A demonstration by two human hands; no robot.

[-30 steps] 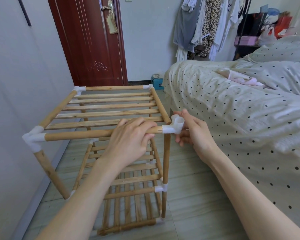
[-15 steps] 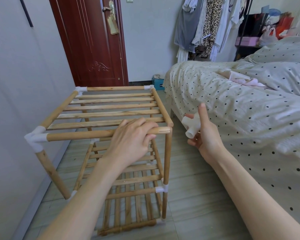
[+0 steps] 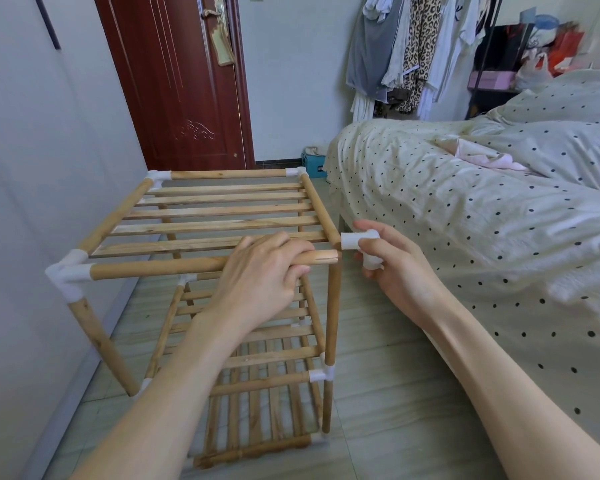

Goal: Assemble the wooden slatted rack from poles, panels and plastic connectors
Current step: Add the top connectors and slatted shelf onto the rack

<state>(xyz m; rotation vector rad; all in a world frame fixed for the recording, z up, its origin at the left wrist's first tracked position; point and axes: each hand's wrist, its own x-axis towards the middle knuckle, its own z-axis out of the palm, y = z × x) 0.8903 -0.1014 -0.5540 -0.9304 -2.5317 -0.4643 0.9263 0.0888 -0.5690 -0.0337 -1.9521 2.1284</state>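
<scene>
Presently the left hand (image 3: 262, 271) lies palm-down over the near top pole (image 3: 194, 266) of the wooden rack (image 3: 222, 216), fingers curled round the pole close to its bare right end, forearm reaching in from the lower left. That pole end stands uncapped at the near right corner, above the upright pole (image 3: 333, 313). The right hand (image 3: 394, 268) is raised just right of that corner, forearm entering from the lower right, fingers and thumb pinching a white plastic connector (image 3: 359, 242). One socket of the connector points left toward the pole end, very near it; contact cannot be confirmed. A second socket points downward behind the fingers. The rack stands on the tiled floor (image 3: 378, 393) between the wall (image 3: 32, 168) and a polka-dot bed (image 3: 482, 220). No legible writing or labels are visible.
</scene>
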